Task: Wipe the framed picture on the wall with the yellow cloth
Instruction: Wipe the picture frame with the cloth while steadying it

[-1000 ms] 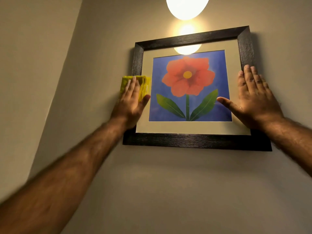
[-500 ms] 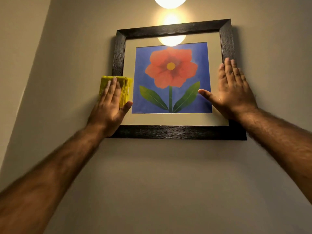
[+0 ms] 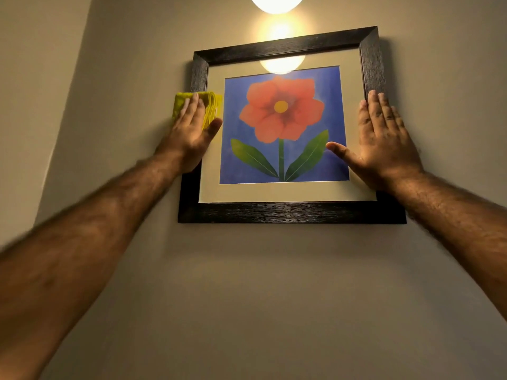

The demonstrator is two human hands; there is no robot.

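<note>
A framed picture (image 3: 290,213) with a dark wooden frame hangs on the beige wall; it shows a red flower with green leaves on blue. My left hand (image 3: 192,133) presses a folded yellow cloth (image 3: 212,104) flat against the frame's left side, about mid-height. The cloth sticks out above and right of my fingers. My right hand (image 3: 384,144) lies flat and open on the right side of the picture, fingers over the frame and mat, thumb on the blue print.
A lit round lamp (image 3: 277,2) hangs just above the frame and reflects in the glass. A wall corner (image 3: 68,111) runs down at the left. Bare wall lies below the frame.
My left hand with the cloth has stayed at the frame's left side, sliding slightly along it. The right hand keeps its place. The camera view has shifted a little.
</note>
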